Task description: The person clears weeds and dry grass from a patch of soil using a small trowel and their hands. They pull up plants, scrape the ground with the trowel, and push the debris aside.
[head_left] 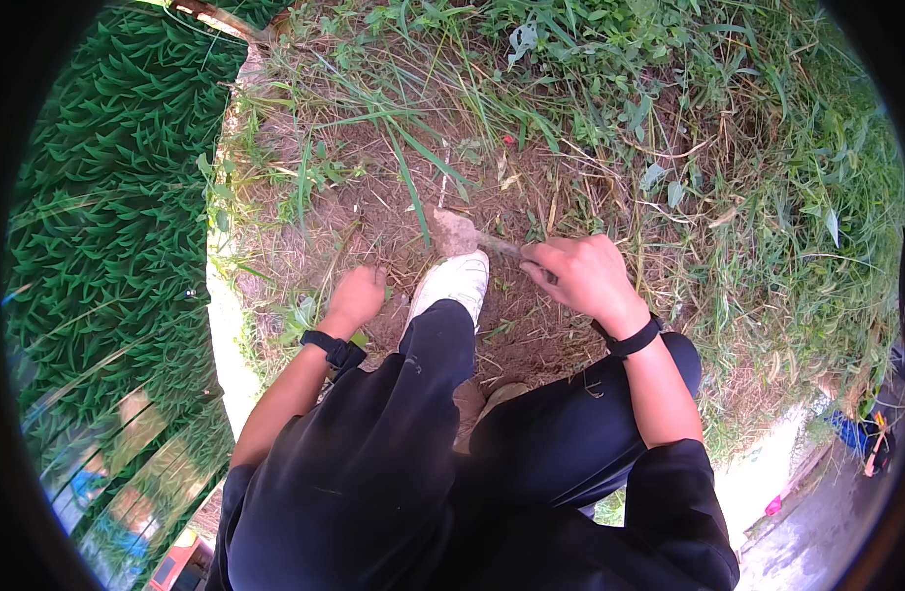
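Observation:
My right hand (578, 274) is closed around the handle of a garden trowel (455, 233). Its broad blade is caked with soil and lies just beyond the toe of my white shoe (456, 280), against the bare earth. My left hand (359, 295) is curled low over the ground to the left of the shoe. Its fingers face down and away, so whatever they hold, if anything, stays hidden. Reddish-brown soil (393, 219) with dry stalks and a few green blades surrounds both hands.
Weeds and tall grass (669, 59) grow along the far side and the right. A printed green grass-pattern panel (117, 177) stands at the left, beside a pale edging (219, 246). Grey paving (807, 532) and a pink scrap (773, 506) lie at the lower right.

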Demonstrator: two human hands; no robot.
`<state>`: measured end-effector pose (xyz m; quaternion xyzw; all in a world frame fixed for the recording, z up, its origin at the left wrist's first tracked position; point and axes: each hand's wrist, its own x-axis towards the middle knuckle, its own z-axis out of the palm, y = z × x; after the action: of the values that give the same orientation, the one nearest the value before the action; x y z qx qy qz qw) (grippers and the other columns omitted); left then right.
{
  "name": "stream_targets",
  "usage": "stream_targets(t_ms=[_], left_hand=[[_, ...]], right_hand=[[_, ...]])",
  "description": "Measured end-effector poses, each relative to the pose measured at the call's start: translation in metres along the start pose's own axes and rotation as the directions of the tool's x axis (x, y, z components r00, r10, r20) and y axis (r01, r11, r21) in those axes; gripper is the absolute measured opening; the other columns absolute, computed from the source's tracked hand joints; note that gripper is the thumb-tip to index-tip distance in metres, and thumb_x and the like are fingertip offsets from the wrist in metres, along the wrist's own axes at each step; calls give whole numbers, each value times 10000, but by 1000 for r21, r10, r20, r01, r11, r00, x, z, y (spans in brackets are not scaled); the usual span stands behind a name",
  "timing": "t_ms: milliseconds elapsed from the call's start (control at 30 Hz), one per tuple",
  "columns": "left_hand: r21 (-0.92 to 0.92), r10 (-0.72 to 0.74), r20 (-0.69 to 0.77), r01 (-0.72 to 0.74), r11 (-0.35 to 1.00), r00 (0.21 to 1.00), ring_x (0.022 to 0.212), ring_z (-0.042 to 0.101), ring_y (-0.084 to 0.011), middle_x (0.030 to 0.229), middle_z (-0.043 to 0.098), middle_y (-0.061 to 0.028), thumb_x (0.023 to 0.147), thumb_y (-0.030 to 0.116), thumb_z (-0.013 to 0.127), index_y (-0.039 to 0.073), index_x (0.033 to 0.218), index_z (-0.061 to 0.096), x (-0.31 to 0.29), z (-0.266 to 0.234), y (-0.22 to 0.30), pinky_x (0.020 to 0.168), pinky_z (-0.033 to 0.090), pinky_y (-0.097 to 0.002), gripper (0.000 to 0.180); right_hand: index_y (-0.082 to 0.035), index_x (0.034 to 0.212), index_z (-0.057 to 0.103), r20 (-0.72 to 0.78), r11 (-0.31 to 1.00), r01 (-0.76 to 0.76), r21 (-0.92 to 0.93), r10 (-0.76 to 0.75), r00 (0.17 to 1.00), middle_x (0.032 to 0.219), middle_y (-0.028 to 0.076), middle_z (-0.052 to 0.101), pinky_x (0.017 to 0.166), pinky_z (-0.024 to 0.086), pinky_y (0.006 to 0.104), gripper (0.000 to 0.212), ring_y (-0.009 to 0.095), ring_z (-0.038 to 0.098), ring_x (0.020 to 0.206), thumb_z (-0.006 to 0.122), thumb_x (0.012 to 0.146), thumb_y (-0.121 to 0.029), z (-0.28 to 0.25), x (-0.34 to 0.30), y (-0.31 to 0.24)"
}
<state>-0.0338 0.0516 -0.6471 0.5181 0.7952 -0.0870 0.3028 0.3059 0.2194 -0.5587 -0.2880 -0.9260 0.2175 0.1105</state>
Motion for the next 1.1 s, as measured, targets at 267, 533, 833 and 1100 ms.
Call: stream_targets(t_ms=[267, 533, 833, 1100], left_hand=[[-826, -168, 320, 361, 433, 932, 562, 513, -168, 654, 562, -34, 1038, 235, 492, 25, 776, 628, -6, 18, 3, 548, 428, -369, 362], [-852, -170, 480, 504, 145, 861, 437, 311, -103, 597, 385, 49, 1067, 249, 473, 153, 778, 479, -14, -3, 26, 410, 235, -300, 305], [-819, -222, 505, 545, 181, 834, 447, 293, -101, 621, 361, 43, 1090, 268, 439, 151, 806, 446, -22, -6, 38, 412, 233, -297, 307], [-837, -222, 489, 525, 153, 844, 434, 285, -103, 620, 365, 41, 1091, 274, 444, 144, 816, 456, -33, 3, 41, 405, 233, -300, 305]], right_hand=[[-150, 845, 643, 41, 983, 154, -103, -150, 988, 677, 11, 602, 445, 491, 381, 43, 226, 654, 536, 652, 823, -186, 37, 7, -18], [-130, 980, 632, 78, 990, 99, -103, -91, 993, 685, 19, 605, 434, 505, 372, 126, 202, 662, 540, 626, 866, -184, 86, -2, -53], [-120, 980, 615, 79, 995, 16, 94, -23, 997, 714, 84, 649, 509, 519, 469, 125, 333, 665, 582, 622, 906, -221, 97, -10, -27], [-114, 977, 633, 121, 978, -89, 189, 66, 990, 709, 115, 684, 550, 513, 495, 148, 360, 678, 632, 627, 951, -259, 83, -9, -22]])
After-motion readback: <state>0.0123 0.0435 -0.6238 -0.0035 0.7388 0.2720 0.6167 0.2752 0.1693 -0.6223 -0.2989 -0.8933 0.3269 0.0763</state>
